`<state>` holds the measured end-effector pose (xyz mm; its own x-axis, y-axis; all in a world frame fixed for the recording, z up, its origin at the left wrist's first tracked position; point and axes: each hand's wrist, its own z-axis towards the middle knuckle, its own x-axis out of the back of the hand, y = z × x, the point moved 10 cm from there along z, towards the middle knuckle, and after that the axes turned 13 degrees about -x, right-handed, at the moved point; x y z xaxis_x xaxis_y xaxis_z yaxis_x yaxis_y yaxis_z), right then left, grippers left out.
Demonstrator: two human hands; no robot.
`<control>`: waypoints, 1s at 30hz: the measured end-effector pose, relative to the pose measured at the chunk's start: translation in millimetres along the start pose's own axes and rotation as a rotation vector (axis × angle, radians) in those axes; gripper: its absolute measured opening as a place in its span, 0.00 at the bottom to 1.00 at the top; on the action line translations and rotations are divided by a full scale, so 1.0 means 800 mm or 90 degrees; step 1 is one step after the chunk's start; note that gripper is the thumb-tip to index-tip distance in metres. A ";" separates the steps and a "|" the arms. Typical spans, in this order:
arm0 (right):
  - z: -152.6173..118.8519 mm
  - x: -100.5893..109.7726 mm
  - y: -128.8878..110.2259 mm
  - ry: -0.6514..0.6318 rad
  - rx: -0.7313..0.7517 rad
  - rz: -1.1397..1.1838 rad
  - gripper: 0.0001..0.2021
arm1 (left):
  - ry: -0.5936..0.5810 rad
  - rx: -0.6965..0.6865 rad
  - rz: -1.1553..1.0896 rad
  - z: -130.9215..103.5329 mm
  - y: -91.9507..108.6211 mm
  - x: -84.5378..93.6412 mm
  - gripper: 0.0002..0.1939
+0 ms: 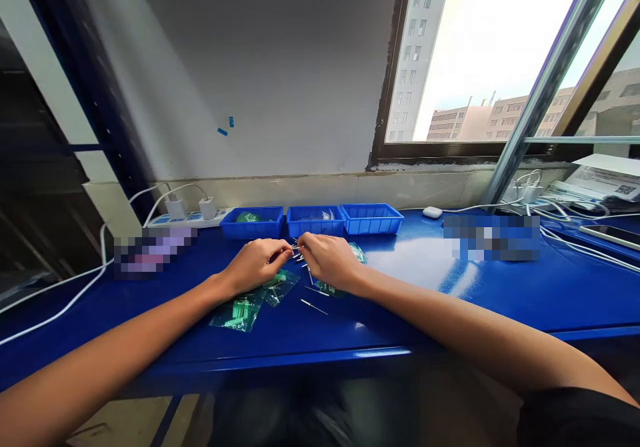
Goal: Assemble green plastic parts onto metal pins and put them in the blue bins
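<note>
My left hand [257, 260] and my right hand [333, 260] meet over the blue table, fingertips pinched close together. Between them shows a small, thin metal rod [295, 248], which both hands seem to grip; its ends are hidden by the fingers. Below my right hand lie several loose metal rods, among them a slim one [314, 307] nearest the table's front. Clear plastic bags with green pieces, such as this bag [241, 312], lie under and in front of my left hand. Another green bag [359, 253] is partly covered by my right hand.
Along the wall stand a left blue bin [253, 229] with a green bag, a middle bin [316, 228] with clear bags and a right bin [373, 226]. A power strip [193, 219] with chargers and white cables sits left. A white case [432, 212] lies right.
</note>
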<state>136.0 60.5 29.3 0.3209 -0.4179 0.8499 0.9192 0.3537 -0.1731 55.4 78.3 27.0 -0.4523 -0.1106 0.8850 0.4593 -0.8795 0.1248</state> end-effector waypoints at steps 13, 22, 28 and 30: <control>-0.001 0.001 -0.002 0.015 0.008 0.021 0.09 | -0.002 -0.002 0.007 0.000 0.000 0.002 0.15; 0.004 -0.006 0.004 0.004 -0.028 -0.020 0.10 | 0.032 0.034 0.033 -0.002 -0.006 0.007 0.12; 0.002 -0.007 0.003 0.005 -0.019 -0.010 0.10 | 0.031 0.018 0.038 -0.001 0.000 0.008 0.10; 0.000 -0.006 0.001 0.006 -0.010 0.003 0.10 | 0.031 0.010 0.046 -0.001 0.002 0.009 0.09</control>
<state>134.9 62.8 25.2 0.3270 -0.4244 0.8443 0.9212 0.3424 -0.1846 52.6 75.5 33.6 -0.4537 -0.1966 0.8692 0.5045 -0.8607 0.0687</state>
